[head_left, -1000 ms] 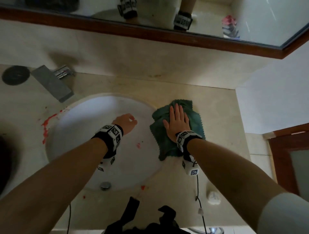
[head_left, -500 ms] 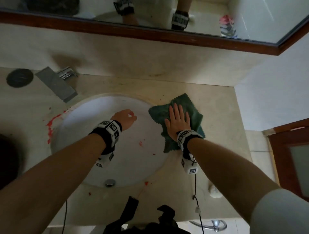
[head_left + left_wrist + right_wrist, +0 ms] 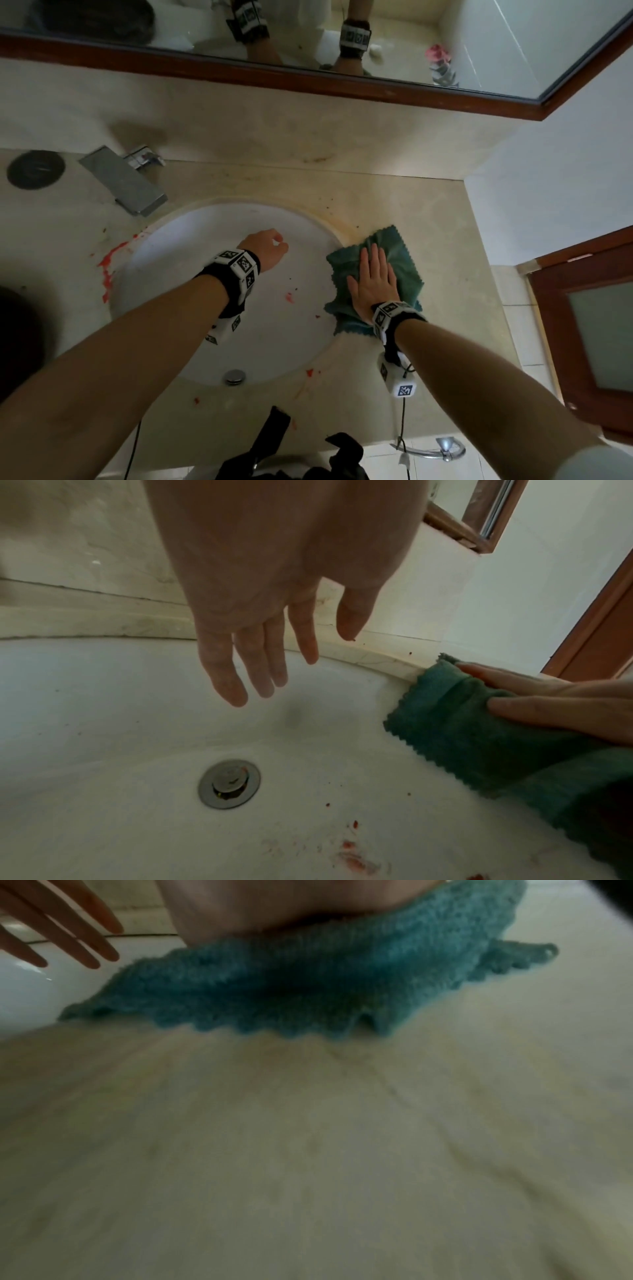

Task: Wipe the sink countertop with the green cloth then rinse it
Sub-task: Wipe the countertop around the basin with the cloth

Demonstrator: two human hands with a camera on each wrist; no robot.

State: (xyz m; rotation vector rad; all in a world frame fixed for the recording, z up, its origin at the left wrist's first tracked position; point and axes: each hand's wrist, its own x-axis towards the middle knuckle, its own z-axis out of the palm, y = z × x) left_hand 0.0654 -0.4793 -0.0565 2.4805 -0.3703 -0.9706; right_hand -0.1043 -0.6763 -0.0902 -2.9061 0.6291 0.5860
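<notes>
The green cloth [image 3: 404, 260] [image 3: 479, 737] [image 3: 308, 982] lies on the beige countertop [image 3: 445, 308] at the right rim of the white sink [image 3: 191, 246], one edge drooping over the rim. My right hand [image 3: 373, 281] [image 3: 555, 702] presses flat on it with straight fingers. My left hand [image 3: 267, 248] [image 3: 270, 653] hangs over the basin with relaxed fingers, holding nothing. Red stains [image 3: 109, 267] mark the left rim and the basin [image 3: 352, 859]. The drain [image 3: 229, 783] sits at the bottom.
A metal faucet [image 3: 123, 181] stands at the back left, beside a dark round cover [image 3: 36, 169]. A wood-framed mirror [image 3: 308, 82] runs along the back wall. A white wall [image 3: 548, 192] and a wooden door [image 3: 589, 325] close off the right side.
My right hand has slid the cloth back and forth along the sink's right rim, ending slightly nearer. The left hand has stayed over the basin.
</notes>
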